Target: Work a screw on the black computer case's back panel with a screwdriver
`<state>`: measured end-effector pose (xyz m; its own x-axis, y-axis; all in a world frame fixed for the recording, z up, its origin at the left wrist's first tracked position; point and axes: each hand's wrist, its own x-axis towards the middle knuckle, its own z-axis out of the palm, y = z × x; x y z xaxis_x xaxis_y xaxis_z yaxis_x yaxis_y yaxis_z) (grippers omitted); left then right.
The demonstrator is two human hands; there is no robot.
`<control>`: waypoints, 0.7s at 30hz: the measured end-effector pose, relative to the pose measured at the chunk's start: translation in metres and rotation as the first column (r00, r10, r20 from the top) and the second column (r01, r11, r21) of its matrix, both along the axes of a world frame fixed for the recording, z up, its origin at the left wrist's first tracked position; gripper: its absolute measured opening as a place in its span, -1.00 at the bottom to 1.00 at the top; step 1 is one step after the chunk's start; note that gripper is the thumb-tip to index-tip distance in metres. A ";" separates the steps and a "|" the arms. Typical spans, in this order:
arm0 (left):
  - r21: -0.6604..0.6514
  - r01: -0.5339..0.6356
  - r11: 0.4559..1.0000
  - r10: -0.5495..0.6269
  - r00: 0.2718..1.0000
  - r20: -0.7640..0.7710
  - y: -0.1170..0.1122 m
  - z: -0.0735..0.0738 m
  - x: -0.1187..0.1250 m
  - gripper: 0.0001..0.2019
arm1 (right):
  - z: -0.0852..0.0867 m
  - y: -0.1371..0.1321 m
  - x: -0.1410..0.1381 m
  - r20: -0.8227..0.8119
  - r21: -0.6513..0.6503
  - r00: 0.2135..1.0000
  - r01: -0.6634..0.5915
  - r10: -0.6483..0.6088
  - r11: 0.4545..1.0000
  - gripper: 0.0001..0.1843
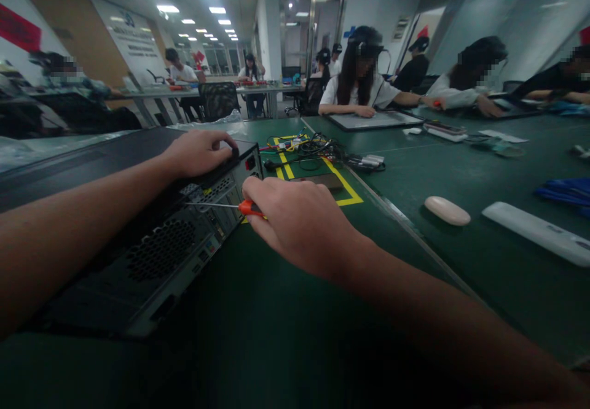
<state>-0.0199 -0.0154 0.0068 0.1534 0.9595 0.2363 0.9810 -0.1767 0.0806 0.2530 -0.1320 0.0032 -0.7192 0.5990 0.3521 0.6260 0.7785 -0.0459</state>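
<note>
A black computer case (87,145) lies on its side at the left, its rear panel with fan grille (161,249) and expansion slots facing me. My left hand (203,153) rests on the case's upper face near the far corner. Its fingers are bent but apart, and a small dark spot shows at the fingertips that I cannot make out. Wrapped round the orange handle of a screwdriver (247,207), my right hand (299,225) is closed in front of the panel. The thin shaft points left at the panel's upper edge; whether its tip touches a screw is hard to see.
Bundled cables (318,148) and a flat brown-grey block (320,181) lie by yellow tape (348,197) on the green table (396,323). Rightward are a pale oval object (447,210), a white bar (537,231) and blue material (566,193). People work across the table.
</note>
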 end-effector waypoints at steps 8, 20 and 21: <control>0.016 0.014 1.000 -0.014 1.000 0.013 0.003 -0.003 -0.004 -0.46 | -0.003 0.001 -0.002 -0.037 0.023 0.999 0.000 0.000 1.000 -0.71; 0.008 -0.007 1.000 0.007 1.000 -0.009 0.001 0.000 -0.001 -0.46 | -0.005 0.000 -0.001 -0.012 0.014 1.000 -0.019 0.019 1.000 -0.77; 0.007 -0.009 1.000 0.009 1.000 -0.010 0.002 0.000 -0.001 -0.45 | -0.005 0.001 -0.001 -0.010 0.020 1.000 -0.017 0.018 1.000 -0.77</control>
<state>-0.0209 -0.0137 0.0065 0.1470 0.9591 0.2419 0.9833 -0.1683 0.0699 0.2523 -0.1314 -0.0019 -0.7257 0.5794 0.3710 0.6119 0.7901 -0.0368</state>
